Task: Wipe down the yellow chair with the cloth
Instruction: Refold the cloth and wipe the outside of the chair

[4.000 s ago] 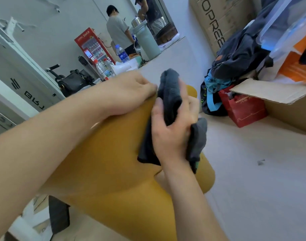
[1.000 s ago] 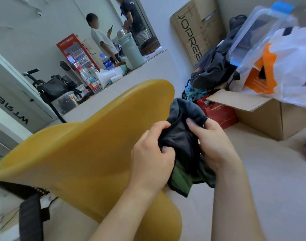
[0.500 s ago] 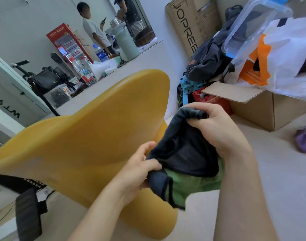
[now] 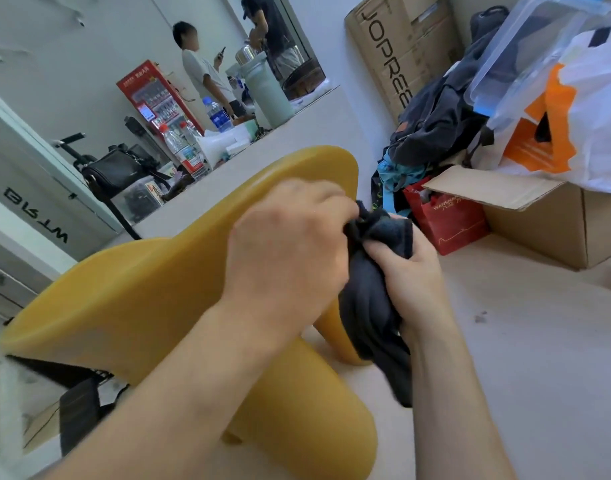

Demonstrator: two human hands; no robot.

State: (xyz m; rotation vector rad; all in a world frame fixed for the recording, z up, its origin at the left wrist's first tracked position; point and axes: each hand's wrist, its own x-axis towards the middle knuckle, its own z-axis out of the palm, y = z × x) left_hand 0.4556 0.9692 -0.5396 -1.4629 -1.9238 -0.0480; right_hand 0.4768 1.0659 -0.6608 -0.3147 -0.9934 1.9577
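Left hand (image 4: 290,244) and right hand (image 4: 413,275) both gripped the bunched dark cloth (image 4: 370,306), which hung downward just right of the yellow chair (image 4: 141,299), the left hand nearer it.

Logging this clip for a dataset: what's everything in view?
yellow chair: one, yellow, centre
cloth: one, dark grey, before the chair
red bag: one, red, right floor
open box: one, brown, right floor
tall carton: one, brown, back wall
backpack: one, dark, behind red bag
plastic bag: one, white-orange, atop open box
water bottles: three, clear, counter
flask: one, pale green, counter
handbag: one, black, left counter
vending machine: one, red, far left
people: two, background
left hand: one, grips cloth's top
right hand: one, grips cloth's middle
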